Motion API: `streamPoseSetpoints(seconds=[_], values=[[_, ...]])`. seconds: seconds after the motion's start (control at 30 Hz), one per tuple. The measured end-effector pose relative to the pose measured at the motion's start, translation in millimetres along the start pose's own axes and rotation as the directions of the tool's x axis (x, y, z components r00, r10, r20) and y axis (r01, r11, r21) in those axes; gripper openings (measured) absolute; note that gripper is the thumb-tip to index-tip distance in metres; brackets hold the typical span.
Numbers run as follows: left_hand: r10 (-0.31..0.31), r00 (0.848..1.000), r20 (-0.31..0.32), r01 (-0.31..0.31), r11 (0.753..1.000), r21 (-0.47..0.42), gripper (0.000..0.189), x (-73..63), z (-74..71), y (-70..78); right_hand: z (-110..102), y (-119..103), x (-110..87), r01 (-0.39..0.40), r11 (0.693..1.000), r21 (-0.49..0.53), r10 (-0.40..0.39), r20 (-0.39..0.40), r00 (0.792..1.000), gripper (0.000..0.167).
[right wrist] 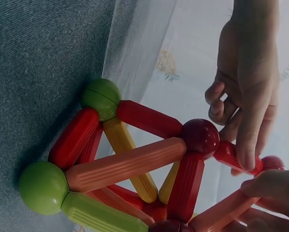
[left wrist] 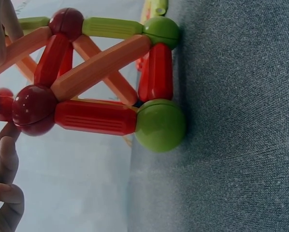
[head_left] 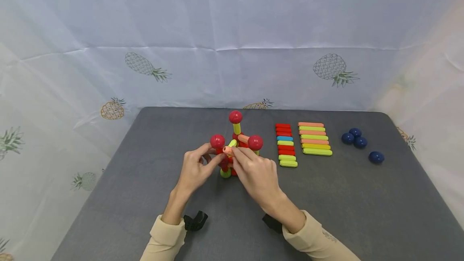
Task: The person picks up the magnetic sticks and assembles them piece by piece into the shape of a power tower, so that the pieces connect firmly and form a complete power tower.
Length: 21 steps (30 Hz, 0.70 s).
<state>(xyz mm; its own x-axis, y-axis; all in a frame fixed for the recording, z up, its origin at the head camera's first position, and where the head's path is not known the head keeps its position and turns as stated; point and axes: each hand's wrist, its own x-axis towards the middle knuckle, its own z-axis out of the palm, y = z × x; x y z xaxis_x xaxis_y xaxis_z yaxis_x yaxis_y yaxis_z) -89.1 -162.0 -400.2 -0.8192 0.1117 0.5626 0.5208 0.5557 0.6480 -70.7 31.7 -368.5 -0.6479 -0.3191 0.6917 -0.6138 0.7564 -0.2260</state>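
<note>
A two-tier frame of plastic rods and balls stands on the table, with green balls [left wrist: 161,125] at its base and dark red balls [right wrist: 200,136] higher up. My left hand [head_left: 195,168] pinches a red rod [right wrist: 238,157] that rises from one of these dark red balls to a red ball [head_left: 217,141] at the top. Between thumb and fingers, my right hand [head_left: 257,174] holds an orange rod [right wrist: 226,210], which slants across the upper tier. Its hollow end points toward the left hand. Other red balls [head_left: 235,117] top the uprights behind.
Right of the frame lie two columns of rods, one mostly red [head_left: 286,148], the other orange and yellow-green [head_left: 314,137]. Several dark blue balls [head_left: 360,142] rest farther right. A pineapple-print cloth [head_left: 224,71] hangs behind the grey table [head_left: 145,196].
</note>
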Motion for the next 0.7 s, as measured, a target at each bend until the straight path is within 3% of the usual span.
streamPoseSetpoints(seconds=[0.43,0.57,0.7], values=[[0.061,0.997,0.036,-0.062,0.998,0.031,0.021,0.3,-1.0,-0.2,4,-4,1.9,-0.056,0.998,-0.042,0.056,0.014,0.998,0.039],[0.069,0.997,0.044,-0.070,0.997,0.032,0.021,0.8,-1.3,-0.9,-1,-4,-1.0,-0.049,0.999,-0.006,0.049,0.008,0.999,0.042],[0.056,0.996,0.067,-0.058,0.998,0.027,0.017,2.0,-0.6,-1.1,-14,4,-10.6,-0.054,0.997,0.049,0.054,-0.002,0.999,0.032]])
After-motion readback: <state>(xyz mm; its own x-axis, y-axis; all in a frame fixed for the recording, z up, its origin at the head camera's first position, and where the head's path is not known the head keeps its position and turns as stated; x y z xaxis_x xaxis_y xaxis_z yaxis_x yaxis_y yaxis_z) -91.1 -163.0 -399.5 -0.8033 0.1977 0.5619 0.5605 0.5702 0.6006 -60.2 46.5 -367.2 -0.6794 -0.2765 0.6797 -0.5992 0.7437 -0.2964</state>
